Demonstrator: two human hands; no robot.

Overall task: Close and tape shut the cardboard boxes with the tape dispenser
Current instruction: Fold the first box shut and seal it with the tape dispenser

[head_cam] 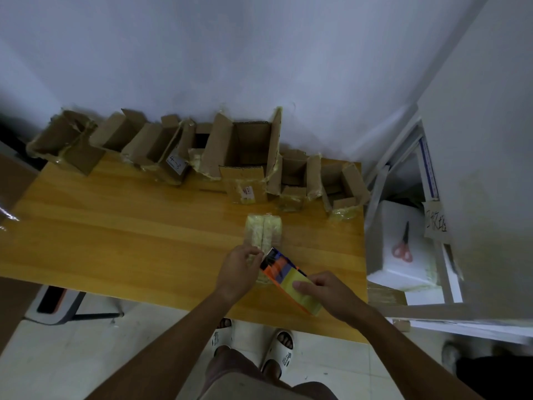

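A small closed box [264,232], covered in yellowish tape, lies on the wooden table [129,241] near its front right. My left hand [239,269] grips the box's near end. My right hand [323,290] holds the tape dispenser [291,280], an orange and dark body with a yellow tape roll, its front end touching the near end of the box. Along the wall stand several open cardboard boxes, among them a large one [245,148] with raised flaps.
Open boxes [69,142] [340,186] line the table's back edge from left to right. To the right of the table, red-handled scissors [402,246] lie on a white foam box [403,255]. A stool [57,304] stands under the table's left front.
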